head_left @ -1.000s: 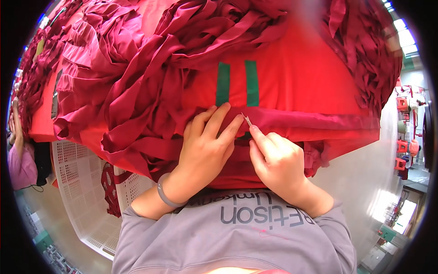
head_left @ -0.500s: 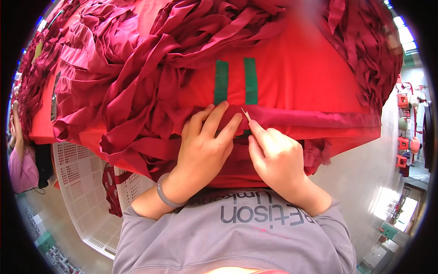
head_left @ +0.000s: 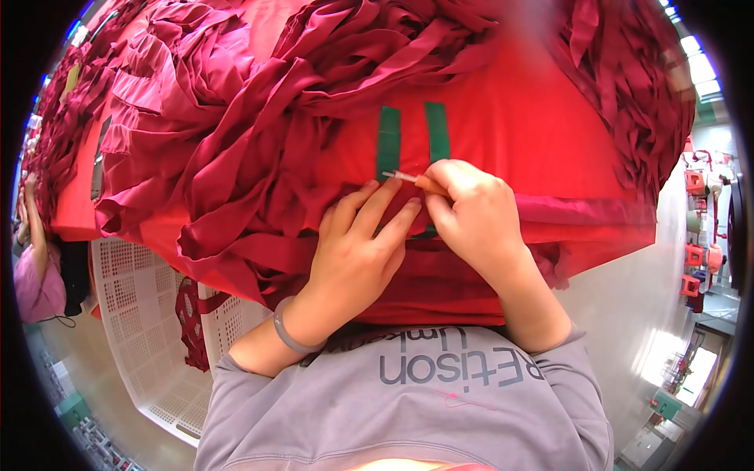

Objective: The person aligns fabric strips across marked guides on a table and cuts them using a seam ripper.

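Observation:
My right hand (head_left: 477, 216) is closed around a seam ripper (head_left: 430, 185), with its orange handle between thumb and fingers and its thin pale tip pointing left. The tip is over the fingers of my left hand (head_left: 357, 239). That hand lies with fingers spread on a dark red fabric strip (head_left: 577, 210), which runs along the near edge of the red-covered table (head_left: 526, 133). Two green tape pieces (head_left: 389, 137) are stuck to the cover just beyond my hands. Part of the strip is hidden under my fingers.
Heaped dark red fabric strips (head_left: 259, 102) cover the left and far side, and another pile (head_left: 628, 86) hangs at the right. A white perforated basket (head_left: 129, 314) stands below the table at left. Another person's pink sleeve (head_left: 43, 286) shows at the far left.
My right hand has moved up slightly and turned, so the seam ripper's tip swings left across my left fingers. My left hand stays nearly in place on the fabric.

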The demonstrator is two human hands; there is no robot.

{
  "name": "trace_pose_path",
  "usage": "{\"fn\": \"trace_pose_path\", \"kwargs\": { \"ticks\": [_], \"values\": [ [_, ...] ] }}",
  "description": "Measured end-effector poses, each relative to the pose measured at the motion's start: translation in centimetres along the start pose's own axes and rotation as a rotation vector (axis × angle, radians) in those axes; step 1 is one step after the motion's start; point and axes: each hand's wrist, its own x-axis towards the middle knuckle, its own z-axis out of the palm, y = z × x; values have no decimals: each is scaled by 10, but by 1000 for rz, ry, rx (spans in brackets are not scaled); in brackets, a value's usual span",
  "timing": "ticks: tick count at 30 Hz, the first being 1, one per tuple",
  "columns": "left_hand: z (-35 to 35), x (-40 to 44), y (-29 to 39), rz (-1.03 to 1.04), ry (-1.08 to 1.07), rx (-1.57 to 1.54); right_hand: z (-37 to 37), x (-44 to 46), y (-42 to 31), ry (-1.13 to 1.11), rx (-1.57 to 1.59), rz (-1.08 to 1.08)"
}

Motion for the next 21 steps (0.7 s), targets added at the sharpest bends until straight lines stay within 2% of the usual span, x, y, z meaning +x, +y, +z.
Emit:
{"fn": "trace_pose_path", "kwargs": {
  "ticks": [3, 5, 7, 9, 11, 13, 14, 16, 17, 18, 19, 21],
  "values": [
    [-1, 1, -2, 4, 25, -21, -5, 5, 2, 298, 175, 33],
    [-4, -2, -3, 10, 51, -29, -17, 1, 7, 328, 409, 217],
    [-18, -10, -7, 47, 126, -115, -27, -6, 15, 351, 444, 258],
    [-46, -15, -10, 69, 321, -6, -39, -19, 24, 369, 546, 305],
    [-73, -29, -30, -97, 579, 124, -49, -33, 38, 436, 534, 336],
    [-101, -37, -55, -280, 753, 123, -56, -48, 50, 480, 467, 354],
    [-113, -33, -57, -322, 788, 301, -58, -55, 57, 469, 504, 341],
    [-115, -7, -46, -258, 954, 438, -57, -64, 60, 448, 549, 338],
    [-114, 2, -37, -151, 850, 433, -54, -67, 58, 434, 604, 367],
    [-104, 18, -22, -96, 746, 290, -50, -66, 54, 416, 606, 354],
    [-95, 33, -10, -20, 546, 189, -47, -66, 49, 399, 606, 340],
    [-55, 68, -1, 100, 419, 87, -44, -65, 42, 358, 632, 292]
  ]
}}
